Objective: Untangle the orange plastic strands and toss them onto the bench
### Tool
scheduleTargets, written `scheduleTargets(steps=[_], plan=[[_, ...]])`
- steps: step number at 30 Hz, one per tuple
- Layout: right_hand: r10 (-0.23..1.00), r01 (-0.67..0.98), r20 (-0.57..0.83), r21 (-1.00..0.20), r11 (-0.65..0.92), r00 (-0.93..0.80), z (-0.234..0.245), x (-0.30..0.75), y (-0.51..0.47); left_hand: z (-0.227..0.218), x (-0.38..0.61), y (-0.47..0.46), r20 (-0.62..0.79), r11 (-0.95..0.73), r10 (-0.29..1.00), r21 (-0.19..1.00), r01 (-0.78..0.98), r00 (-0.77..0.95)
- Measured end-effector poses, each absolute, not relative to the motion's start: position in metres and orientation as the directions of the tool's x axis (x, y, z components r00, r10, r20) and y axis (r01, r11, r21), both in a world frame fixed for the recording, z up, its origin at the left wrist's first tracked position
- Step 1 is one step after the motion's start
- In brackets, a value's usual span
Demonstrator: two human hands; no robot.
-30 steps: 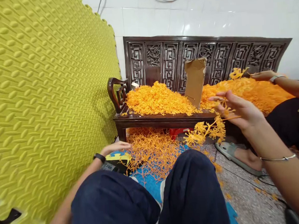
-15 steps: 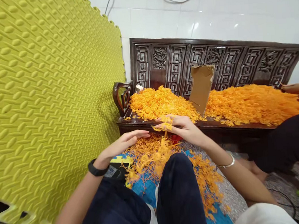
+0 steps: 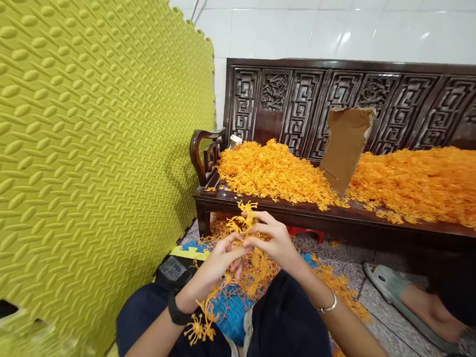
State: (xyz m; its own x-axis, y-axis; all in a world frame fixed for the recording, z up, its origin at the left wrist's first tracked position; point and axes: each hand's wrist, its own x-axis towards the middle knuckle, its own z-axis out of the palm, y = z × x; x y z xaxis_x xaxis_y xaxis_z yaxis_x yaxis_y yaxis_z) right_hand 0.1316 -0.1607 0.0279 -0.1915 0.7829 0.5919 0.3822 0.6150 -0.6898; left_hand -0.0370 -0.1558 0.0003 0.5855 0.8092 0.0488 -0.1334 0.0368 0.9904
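In front of my knees both hands meet over small orange branched pieces that look like soft plastic sprigs. My right hand [image 3: 274, 240] pinches a cluster of orange branched pieces [image 3: 243, 219] at its fingertips. My left hand [image 3: 226, 257], with a black wristband, has its fingers curled and touching the same cluster from the left. Another orange strand with splayed ends [image 3: 200, 329] dangles below the left wrist; where it is held is hidden. Beneath the hands lies a loose heap of orange strands [image 3: 261, 275] on blue material [image 3: 231, 315].
A dark carved wooden bench [image 3: 272, 198] bears a yellow-orange pile [image 3: 274, 170] and a deeper orange pile [image 3: 434, 186], parted by a cardboard piece [image 3: 347, 143]. Yellow foam matting [image 3: 98, 155] stands upright at left. Another person's sandalled foot [image 3: 409, 297] is at right.
My hands were apart with flatter fingers, loose orange pieces by the right one; now they meet around a cluster. The view has shifted right, and the other person's arm has left it.
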Motion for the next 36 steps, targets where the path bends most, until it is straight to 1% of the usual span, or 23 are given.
scheduleTargets(steps=[2, 4, 6, 8, 10, 12, 14, 16, 19, 21, 23, 26, 28, 30, 33, 36], plan=[[0.813, 0.354, 0.567, -0.739, 0.573, -0.132, 0.021, 0.134, -0.164, -0.011, -0.036, -0.156, 0.039, -0.018, 0.856, 0.999, -0.045, 0.516], [0.854, 0.262, 0.515, -0.817, 0.514, -0.072, 0.014, 0.135, -0.168, -0.02, -0.038, -0.159, 0.065, -0.12, 0.896, 0.988, 0.098, 0.44], [0.896, 0.153, 0.441, -0.884, 0.442, -0.039, 0.004, 0.135, -0.175, -0.029, -0.043, -0.164, 0.112, -0.232, 0.902, 0.94, 0.249, 0.417], [0.923, 0.065, 0.381, -0.921, 0.384, -0.05, -0.008, 0.132, -0.183, -0.038, -0.049, -0.172, 0.124, -0.314, 0.879, 0.878, 0.362, 0.461], [0.93, 0.041, 0.358, -0.931, 0.362, -0.085, -0.021, 0.13, -0.191, -0.05, -0.056, -0.181, 0.082, -0.349, 0.85, 0.829, 0.437, 0.521], [0.932, 0.057, 0.346, -0.934, 0.354, -0.111, -0.032, 0.128, -0.199, -0.064, -0.063, -0.189, 0.028, -0.371, 0.825, 0.78, 0.504, 0.565], [0.937, 0.112, 0.328, -0.933, 0.342, -0.122, -0.041, 0.129, -0.206, -0.076, -0.068, -0.195, 0.003, -0.401, 0.78, 0.77, 0.496, 0.626], [0.943, 0.18, 0.305, -0.928, 0.326, -0.136, -0.046, 0.132, -0.212, -0.085, -0.071, -0.2, -0.023, -0.378, 0.772, 0.786, 0.489, 0.635], [0.954, 0.261, 0.227, -0.926, 0.274, -0.195, -0.052, 0.139, -0.221, -0.096, -0.069, -0.205, -0.076, -0.295, 0.783, 0.828, 0.477, 0.617], [0.957, 0.282, 0.183, -0.928, 0.244, -0.225, -0.06, 0.145, -0.227, -0.106, -0.066, -0.208, -0.087, -0.211, 0.827, 0.867, 0.451, 0.555], [0.962, 0.301, 0.17, -0.925, 0.23, -0.213, -0.072, 0.151, -0.234, -0.12, -0.06, -0.212, -0.096, -0.12, 0.878, 0.905, 0.408, 0.47], [0.976, 0.306, 0.145, -0.933, 0.19, -0.163, -0.099, 0.163, -0.244, -0.143, -0.05, -0.216, -0.194, 0.043, 0.888, 0.938, 0.345, 0.417], [0.985, 0.277, 0.095, -0.951, 0.133, -0.147, -0.118, 0.171, -0.25, -0.155, -0.043, -0.218, -0.285, 0.158, 0.862, 0.936, 0.313, 0.419], [0.988, 0.246, 0.047, -0.966, 0.083, -0.146, -0.132, 0.178, -0.254, -0.162, -0.038, -0.22, -0.34, 0.226, 0.839, 0.928, 0.296, 0.425], [0.988, 0.234, 0.039, -0.969, 0.073, -0.147, -0.135, 0.183, -0.256, -0.159, -0.033, -0.224, -0.351, 0.215, 0.824, 0.92, 0.327, 0.444], [0.987, 0.251, 0.092, -0.96, 0.123, -0.131, -0.121, 0.183, -0.253, -0.151, -0.032, -0.228, -0.259, 0.097, 0.862, 0.928, 0.359, 0.435]])
